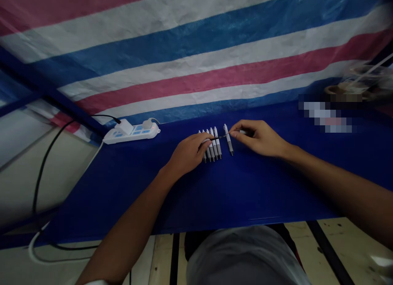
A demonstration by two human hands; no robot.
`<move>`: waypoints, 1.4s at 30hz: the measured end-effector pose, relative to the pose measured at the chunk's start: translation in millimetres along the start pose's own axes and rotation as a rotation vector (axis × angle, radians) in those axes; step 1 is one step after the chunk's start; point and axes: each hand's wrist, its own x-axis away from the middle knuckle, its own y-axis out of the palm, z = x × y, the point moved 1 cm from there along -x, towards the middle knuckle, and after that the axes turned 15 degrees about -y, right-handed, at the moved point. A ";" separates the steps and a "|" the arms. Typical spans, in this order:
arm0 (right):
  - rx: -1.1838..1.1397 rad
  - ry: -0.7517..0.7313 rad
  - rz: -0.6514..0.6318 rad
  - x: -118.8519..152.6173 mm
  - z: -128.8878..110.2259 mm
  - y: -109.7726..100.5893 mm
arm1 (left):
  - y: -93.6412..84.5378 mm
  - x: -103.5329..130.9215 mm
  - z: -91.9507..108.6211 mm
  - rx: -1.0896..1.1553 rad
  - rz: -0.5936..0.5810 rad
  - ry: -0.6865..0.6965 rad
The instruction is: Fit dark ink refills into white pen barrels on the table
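Observation:
Several white-and-grey pens (211, 148) lie side by side on the blue table (196, 195), tips toward the person. One more pen (229, 141) lies a little to their right, apart from the row. Over the left end of the row, my left hand (192, 152) is closed on a slim pen part with a dark end pointing right. My right hand (258, 137) is pinched just right of the separate pen, with a small thin piece at its fingertips and a whitish piece partly hidden in the palm.
A white power strip (135, 132) with plugs and a black cable stands at the back left. Striped sheeting (196, 55) hangs behind the table. At the back right are a blurred-out item (327, 115) and a clear plastic container (362, 82).

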 end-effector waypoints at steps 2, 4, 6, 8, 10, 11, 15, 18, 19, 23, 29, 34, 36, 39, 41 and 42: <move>0.005 -0.028 -0.035 -0.4 0.7 0.1 | 0.6 0.3 0.2 -0.006 -0.004 -0.003; 0.005 -0.051 -0.066 -0.2 1.1 1.3 | 2.1 0.8 0.9 -0.014 -0.016 0.000; -0.002 -0.059 -0.095 0.5 1.7 3.1 | 3.8 1.4 1.7 -0.026 -0.035 0.004; -0.013 -0.058 -0.116 1.4 2.4 5.0 | 5.1 2.0 2.4 -0.042 -0.054 0.003; -0.020 -0.056 -0.120 2.1 3.0 6.2 | 5.4 2.5 3.0 -0.058 -0.067 -0.001; -0.021 -0.058 -0.119 2.4 3.0 6.5 | 5.2 2.7 3.4 -0.062 -0.070 -0.003; -0.018 -0.087 -0.164 3.0 0.6 6.3 | 3.4 3.7 6.2 -0.064 -0.077 -0.030; -0.042 -0.139 -0.227 3.4 -2.1 7.2 | 2.7 4.9 9.8 -0.058 -0.075 -0.047; -0.056 -0.149 -0.240 3.6 -2.7 8.2 | 2.8 5.5 11.2 -0.046 -0.074 -0.047; -0.136 -0.100 -0.195 4.9 -4.1 15.5 | 4.8 8.5 16.2 0.055 -0.103 -0.032; -0.133 0.028 -0.171 8.2 -5.8 23.7 | 7.6 10.9 19.0 0.047 -0.133 0.003; -0.117 -0.024 -0.205 8.7 -7.2 22.8 | 8.3 9.3 17.3 0.023 -0.084 -0.002; -0.132 -0.022 -0.232 8.7 -6.5 21.7 | 8.2 9.2 17.5 0.029 -0.097 0.016; -0.125 -0.068 -0.230 8.9 -5.1 19.7 | 8.0 9.4 18.0 0.029 -0.110 0.031; -0.108 -0.086 -0.220 9.3 -4.2 18.8 | 8.1 9.4 17.8 0.028 -0.106 0.030; -0.099 -0.090 -0.220 9.6 -3.9 18.5 | 8.2 9.4 17.5 0.026 -0.100 0.032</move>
